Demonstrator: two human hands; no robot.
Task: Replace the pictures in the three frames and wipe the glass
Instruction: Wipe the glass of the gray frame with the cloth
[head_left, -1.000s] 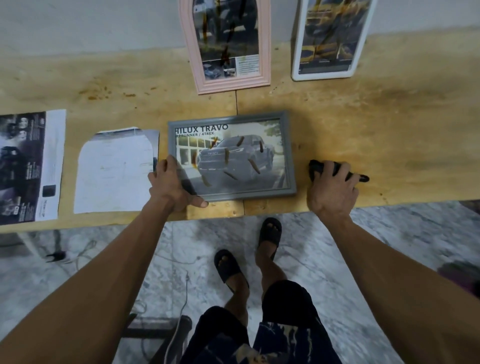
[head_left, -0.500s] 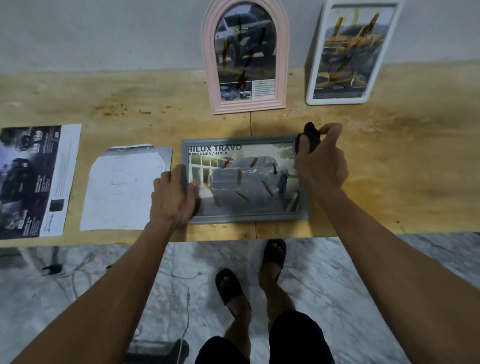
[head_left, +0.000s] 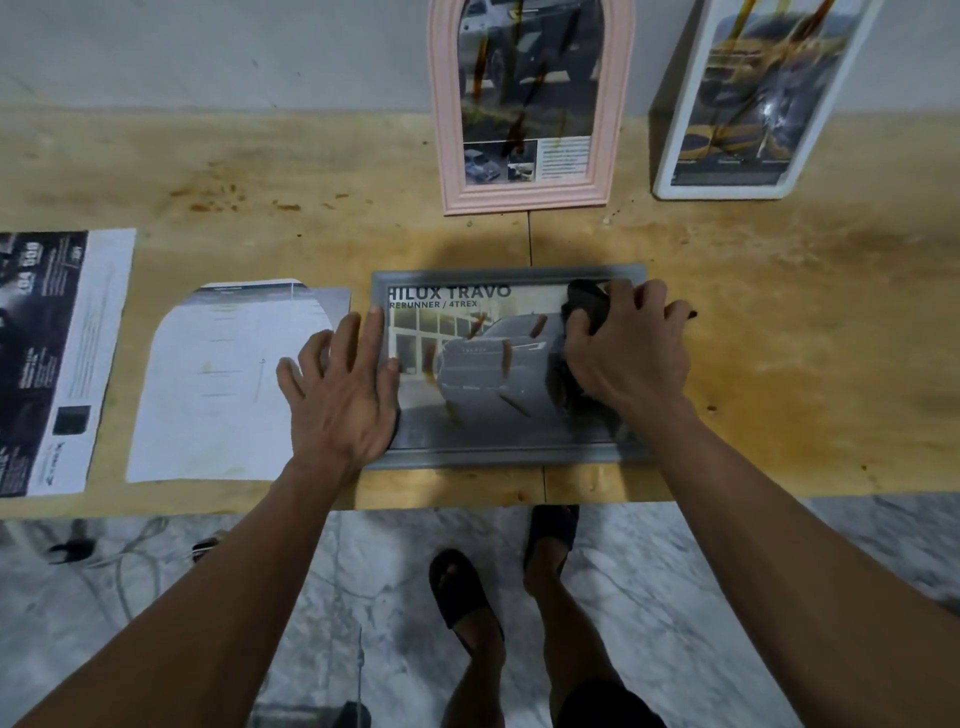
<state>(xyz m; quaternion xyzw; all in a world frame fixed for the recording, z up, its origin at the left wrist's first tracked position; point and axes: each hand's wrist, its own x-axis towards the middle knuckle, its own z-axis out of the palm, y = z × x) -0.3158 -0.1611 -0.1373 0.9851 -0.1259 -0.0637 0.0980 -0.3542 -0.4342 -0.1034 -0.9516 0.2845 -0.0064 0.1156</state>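
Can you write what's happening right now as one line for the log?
step: wiping glass | left hand: flat, steadying grey rectangular picture frame | right hand: pressing dark cloth on glass | brown smears: remain

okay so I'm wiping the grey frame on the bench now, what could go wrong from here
The grey frame lies close to the bench's near edge; a hard wipe could push it off if the left hand lets go. The black cloth in the right hand may just smear the brown streaks across the glass.
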